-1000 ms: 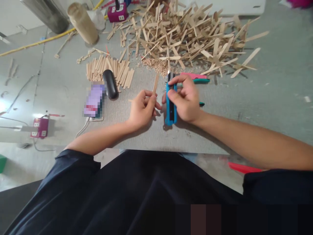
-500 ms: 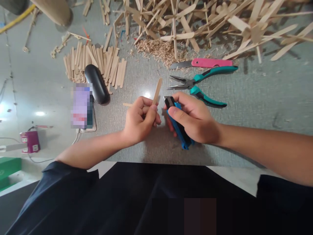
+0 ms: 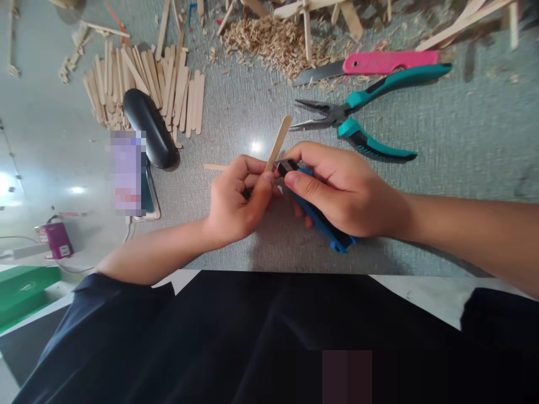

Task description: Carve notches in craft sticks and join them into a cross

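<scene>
Between thumb and fingers, my left hand (image 3: 240, 199) pinches a wooden craft stick (image 3: 279, 142) that slants up and to the right. A second stick end (image 3: 214, 167) juts out on the left behind that hand; whether it is held too is hidden. My right hand (image 3: 343, 188) is wrapped around a blue and black stapler (image 3: 322, 219), thumb on top near its head. The stapler's dark metal nose (image 3: 287, 166) is right beside the lower part of the upright stick, by my left fingertips. Whether nose and stick touch, I cannot tell.
Pliers (image 3: 337, 115) with teal handles lie open beyond my right hand, below a pink-handled folding saw (image 3: 389, 63). Wood shavings (image 3: 269, 42) and joined sticks (image 3: 307, 28) are at the back. Loose sticks (image 3: 185, 95), a black case (image 3: 149, 129) and a phone (image 3: 128, 174) are left.
The stapler's nose has come closer to the stick in my left hand. My view has tipped down and nearer, so the tools appear higher and larger.
</scene>
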The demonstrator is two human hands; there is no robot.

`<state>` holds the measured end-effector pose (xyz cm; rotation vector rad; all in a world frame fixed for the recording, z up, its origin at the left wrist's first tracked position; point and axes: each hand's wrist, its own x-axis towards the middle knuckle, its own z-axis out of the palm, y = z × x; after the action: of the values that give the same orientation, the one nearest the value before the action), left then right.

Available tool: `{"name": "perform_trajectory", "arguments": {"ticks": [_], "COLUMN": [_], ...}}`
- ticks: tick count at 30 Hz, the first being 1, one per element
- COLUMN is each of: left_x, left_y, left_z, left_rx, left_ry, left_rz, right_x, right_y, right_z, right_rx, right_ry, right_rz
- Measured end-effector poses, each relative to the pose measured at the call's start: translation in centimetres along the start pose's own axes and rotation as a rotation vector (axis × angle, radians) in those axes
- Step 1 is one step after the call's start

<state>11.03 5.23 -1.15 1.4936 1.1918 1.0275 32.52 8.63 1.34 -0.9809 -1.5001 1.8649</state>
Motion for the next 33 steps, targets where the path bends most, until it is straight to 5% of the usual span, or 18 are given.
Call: {"name": "perform_trajectory", "arguments": {"ticks": [23,33], "left_x": [0.01,0.56], "left_y": [0.00,0.64], "left_z": [0.08,-0.26], "left_rx": [0.173,0.463], "left_ry": [-0.039,-0.064], "left_rz": [0.000,0.155], "right_x": [0.01,-0.43], "right_y": [-0.10,-0.05], "right_z": [0.26,-0.02], "right_rx": [-0.280,-0.516], "right_ry": [0.084,0.124], "right_rz": [-0.026,-0.073]}}
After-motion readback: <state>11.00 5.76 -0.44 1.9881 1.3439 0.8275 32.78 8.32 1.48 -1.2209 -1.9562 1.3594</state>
